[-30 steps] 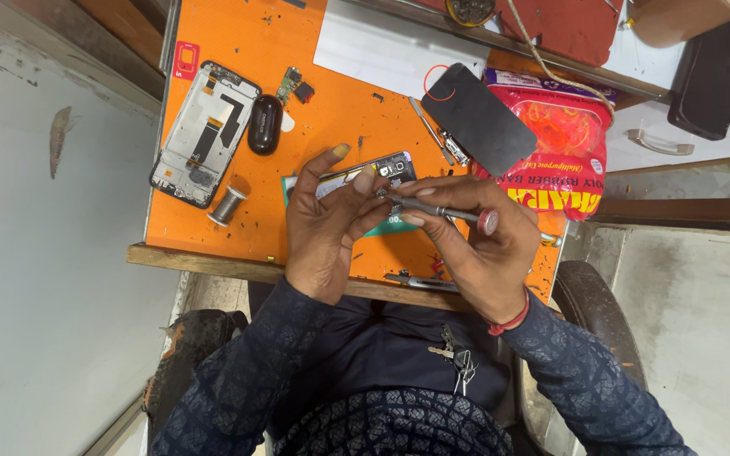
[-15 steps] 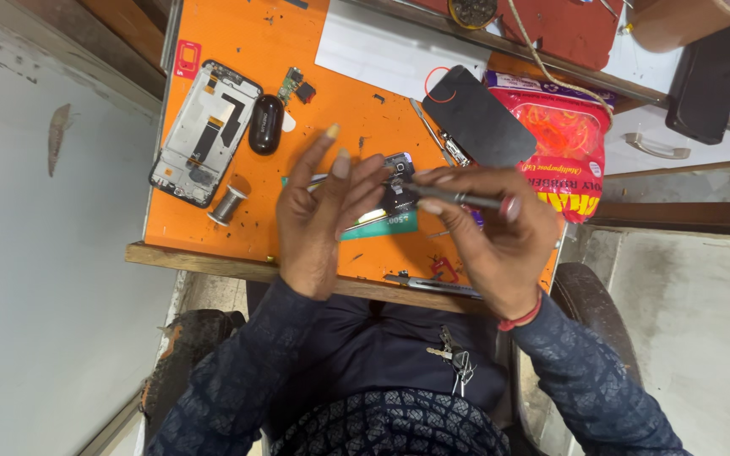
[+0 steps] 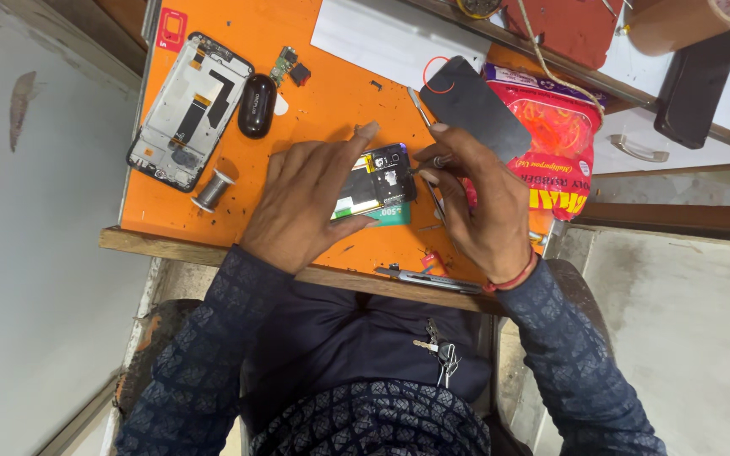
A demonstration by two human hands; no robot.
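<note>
I see the left hand [image 3: 310, 203] clasping the phone [image 3: 378, 180] on the surface [image 3: 331, 101]; right hand [image 3: 479, 207] fingers pinch a screwdriver [image 3: 427, 165].

Count on my counter [image 3: 314, 101], first person view. Hands: two, my left hand [image 3: 306, 203] and my right hand [image 3: 479, 211]. Opened phones: two, one under my hands [image 3: 379, 179] and one stripped frame [image 3: 189, 110] at the far left. Dark phone back cover [image 3: 475, 110]: one. Black oval case [image 3: 256, 105]: one. Solder spool [image 3: 211, 190]: one. Small loose circuit board [image 3: 285, 62]: one. Red printed bag [image 3: 555, 135]: one. Metal tweezers [image 3: 428, 279] at the near edge: one. White sheet [image 3: 382, 38]: one.
</note>
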